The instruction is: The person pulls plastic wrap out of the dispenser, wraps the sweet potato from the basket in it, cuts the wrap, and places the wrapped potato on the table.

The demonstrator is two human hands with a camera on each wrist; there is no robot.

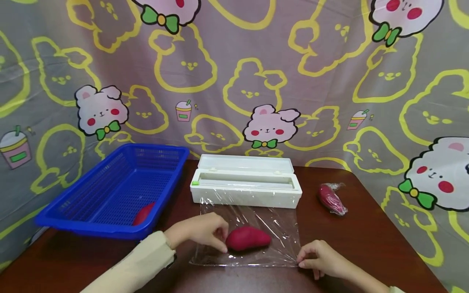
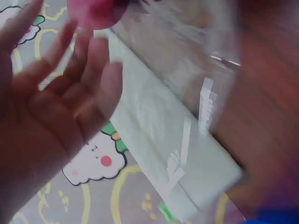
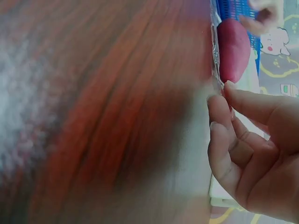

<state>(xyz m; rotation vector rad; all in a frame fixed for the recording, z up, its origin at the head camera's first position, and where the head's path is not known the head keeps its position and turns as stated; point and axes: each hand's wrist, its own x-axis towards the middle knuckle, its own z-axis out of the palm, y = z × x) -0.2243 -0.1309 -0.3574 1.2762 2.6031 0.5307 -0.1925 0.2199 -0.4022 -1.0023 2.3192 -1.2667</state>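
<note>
A red sweet potato [image 1: 249, 238] lies on a sheet of clear plastic wrap [image 1: 283, 232], which runs out from a white wrap dispenser box [image 1: 246, 198]. At its left end my left hand [image 1: 205, 231] hovers with loosely bent fingers; the left wrist view shows nothing held in them. My right hand [image 1: 324, 259] pinches the near right corner of the wrap between thumb and fingers. In the right wrist view, the sweet potato [image 3: 233, 50] sits just beyond the pinching fingertips [image 3: 229, 86].
To the left stands a blue plastic basket [image 1: 99, 232] with another red sweet potato [image 1: 143, 213] inside. A wrapped sweet potato [image 1: 331, 198] lies at the right. The dispenser's lid [image 1: 245, 163] is up, near the patterned curtain [image 1: 227, 53] behind the table [image 1: 370, 228].
</note>
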